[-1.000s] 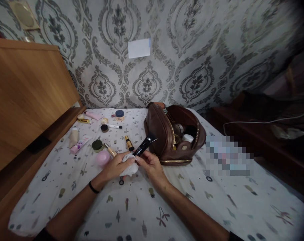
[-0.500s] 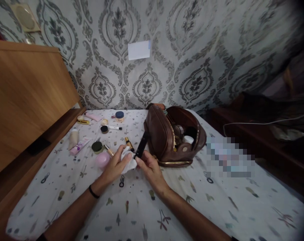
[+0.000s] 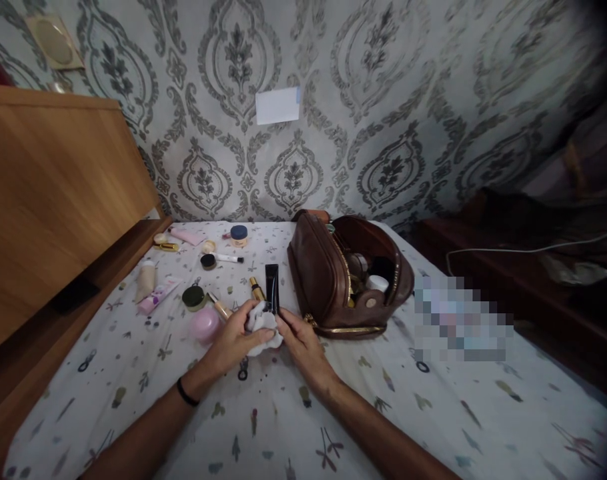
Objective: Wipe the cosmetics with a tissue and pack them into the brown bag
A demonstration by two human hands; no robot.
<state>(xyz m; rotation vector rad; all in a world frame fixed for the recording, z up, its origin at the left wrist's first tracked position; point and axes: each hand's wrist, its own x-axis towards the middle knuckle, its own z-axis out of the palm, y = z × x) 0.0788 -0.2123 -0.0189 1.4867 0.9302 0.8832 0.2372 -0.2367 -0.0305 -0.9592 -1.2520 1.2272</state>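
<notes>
A crumpled white cloth or wipe (image 3: 261,331) is gripped in my left hand (image 3: 236,337), pressed against the lower end of a black tube (image 3: 272,287). My right hand (image 3: 303,343) closes on the tube's lower right side, its thumb beside the cloth. The tube stands nearly upright in the picture, its flat end up. Just left of it lies a gold-capped bottle (image 3: 256,289). By my left hand are a pink round jar (image 3: 206,325), a slim tube with a pale cap (image 3: 218,305) and a dark green jar (image 3: 194,298).
An open brown toiletry bag (image 3: 313,273) holding several cosmetics stands to the right. Farther left lie a lilac tube (image 3: 158,295), a beige bottle (image 3: 146,281), a blue-lidded jar (image 3: 239,236) and a white brush-like stick (image 3: 228,258). A wooden cabinet (image 3: 63,193) borders the left side.
The black tube has turned from leaning right to nearly upright. The cloth has shifted slightly right and wraps its lower end; my right hand is a little lower.
</notes>
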